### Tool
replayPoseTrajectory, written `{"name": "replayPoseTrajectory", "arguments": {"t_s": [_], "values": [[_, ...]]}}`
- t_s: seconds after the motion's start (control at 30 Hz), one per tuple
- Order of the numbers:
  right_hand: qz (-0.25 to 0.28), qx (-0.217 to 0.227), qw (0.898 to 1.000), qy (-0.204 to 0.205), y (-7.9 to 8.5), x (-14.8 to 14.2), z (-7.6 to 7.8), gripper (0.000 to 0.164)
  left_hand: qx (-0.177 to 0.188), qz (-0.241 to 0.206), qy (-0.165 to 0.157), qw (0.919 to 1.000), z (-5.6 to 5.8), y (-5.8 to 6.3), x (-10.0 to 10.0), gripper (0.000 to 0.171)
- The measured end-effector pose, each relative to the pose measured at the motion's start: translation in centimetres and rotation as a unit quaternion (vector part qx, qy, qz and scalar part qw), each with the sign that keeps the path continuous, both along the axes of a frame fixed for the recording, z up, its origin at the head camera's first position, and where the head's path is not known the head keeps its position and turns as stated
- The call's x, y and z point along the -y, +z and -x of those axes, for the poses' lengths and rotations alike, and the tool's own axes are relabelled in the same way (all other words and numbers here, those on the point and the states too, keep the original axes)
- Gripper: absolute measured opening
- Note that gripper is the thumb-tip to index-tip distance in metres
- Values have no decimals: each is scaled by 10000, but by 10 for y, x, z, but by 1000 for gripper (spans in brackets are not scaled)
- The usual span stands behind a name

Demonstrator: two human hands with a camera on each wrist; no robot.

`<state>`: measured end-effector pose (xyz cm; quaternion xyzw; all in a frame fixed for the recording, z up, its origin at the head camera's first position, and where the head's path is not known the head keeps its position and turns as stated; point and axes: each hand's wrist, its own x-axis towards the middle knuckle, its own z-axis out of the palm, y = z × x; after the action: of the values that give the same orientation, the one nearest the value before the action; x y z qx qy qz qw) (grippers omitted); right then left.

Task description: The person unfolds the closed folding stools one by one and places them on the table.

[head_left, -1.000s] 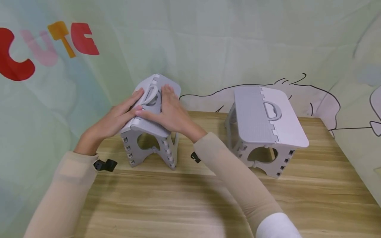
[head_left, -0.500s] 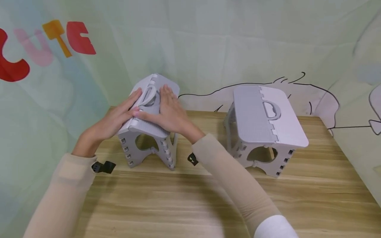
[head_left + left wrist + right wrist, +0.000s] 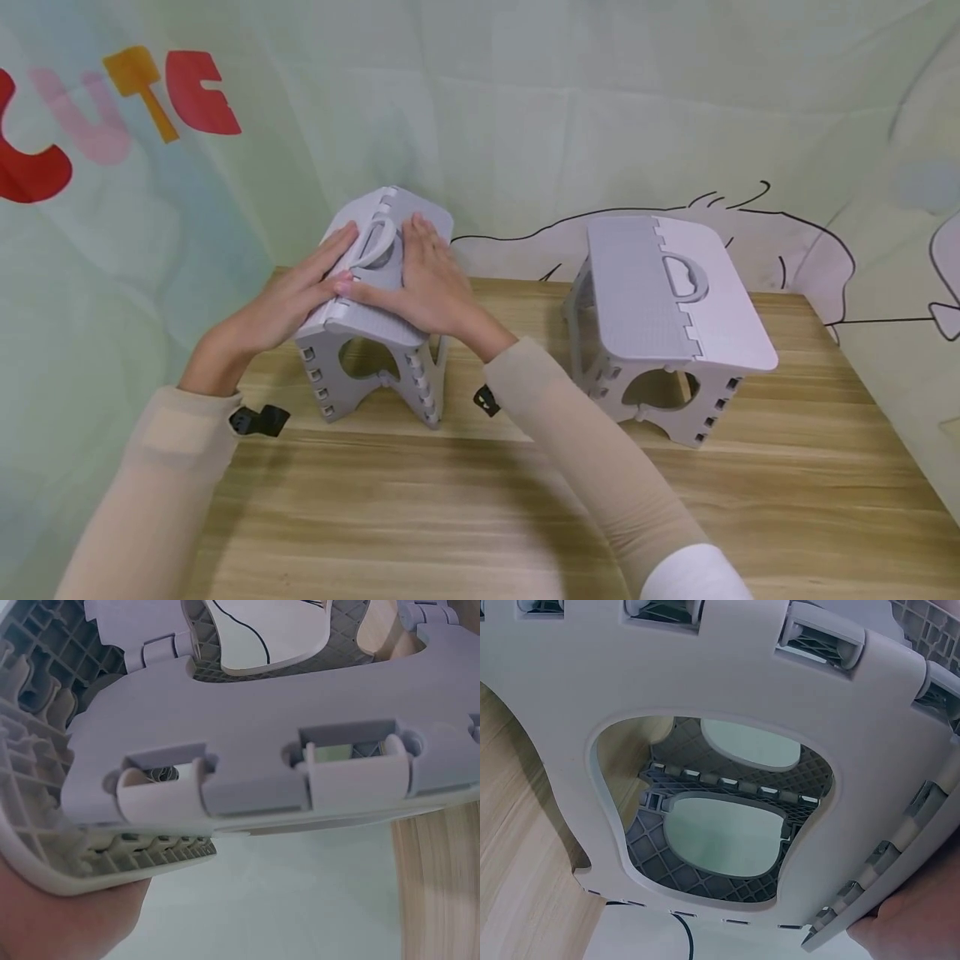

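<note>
A grey-and-white folding stool (image 3: 375,321) stands at the left in the head view. Its two top halves slope away from a raised middle hinge, and its end panel is creased inward. My left hand (image 3: 288,296) lies on the white half, my right hand (image 3: 431,287) on the grey half. Both have fairly straight fingers, with the thumbs meeting near the hinge below the carry handle (image 3: 377,243). In the left wrist view, a hinged stool panel (image 3: 255,742) hides most of the hand (image 3: 75,922). The right wrist view has the stool's end panel (image 3: 712,682) and part of the hand (image 3: 919,915).
A second folding stool (image 3: 667,292) of the same kind stands unfolded at the right, its top nearly flat. Both stools are on a wood-grain table (image 3: 420,517). Behind and to the left hangs a printed cloth (image 3: 517,125) with coloured letters. Black straps (image 3: 258,421) sit at the wrists.
Both hands keep their places on the left stool's top. The left stool's left edge has shifted slightly outward to the left, and the head view has turned a little. The right stool stays put.
</note>
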<state>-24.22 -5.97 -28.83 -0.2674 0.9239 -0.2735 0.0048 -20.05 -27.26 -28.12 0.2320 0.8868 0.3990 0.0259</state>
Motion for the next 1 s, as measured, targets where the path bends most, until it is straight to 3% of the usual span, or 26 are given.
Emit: {"name": "replayPoseTrajectory", "arguments": {"t_s": [1.0], "values": [[-744,-254,9969,-78,0,0,1,118,-293,539,114,9980,0,3,-4,64]]}}
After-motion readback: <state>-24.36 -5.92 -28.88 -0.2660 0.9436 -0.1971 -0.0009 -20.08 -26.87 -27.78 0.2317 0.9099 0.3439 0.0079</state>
